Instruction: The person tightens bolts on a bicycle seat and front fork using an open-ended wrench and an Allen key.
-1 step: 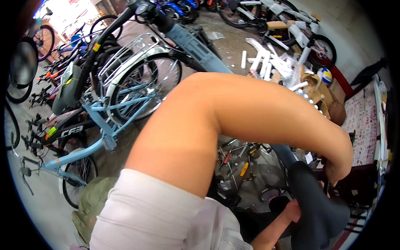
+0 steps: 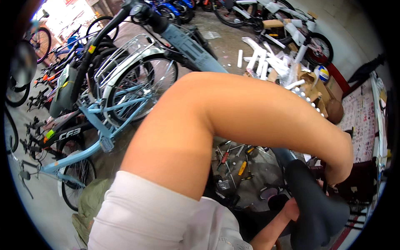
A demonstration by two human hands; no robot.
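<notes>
A black bicycle saddle [image 2: 306, 196] fills the lower right, beside a blue-grey tube [image 2: 284, 157]. My left arm crosses the whole view, elbow bent high, and my left hand [image 2: 339, 168] hangs down just past the saddle's far right side. Its fingers curl downward around something dark that I cannot make out. From the lower edge my right forearm reaches up to the saddle, where my right hand [image 2: 292, 209] lies against its left side. The saddle hides the fingers of that hand.
Loose tools, among them a yellow-handled one [image 2: 242, 168], lie on the floor left of the saddle. A light-blue bicycle [image 2: 93, 152] and several others stand at left. White foam wrapping [image 2: 260, 62] and cardboard [image 2: 316, 89] are heaped at back right, beside a ball [image 2: 322, 73].
The surroundings have shifted slightly left in the view. My left hand has turned a little, so its fingertips show less; my right hand stays at the saddle.
</notes>
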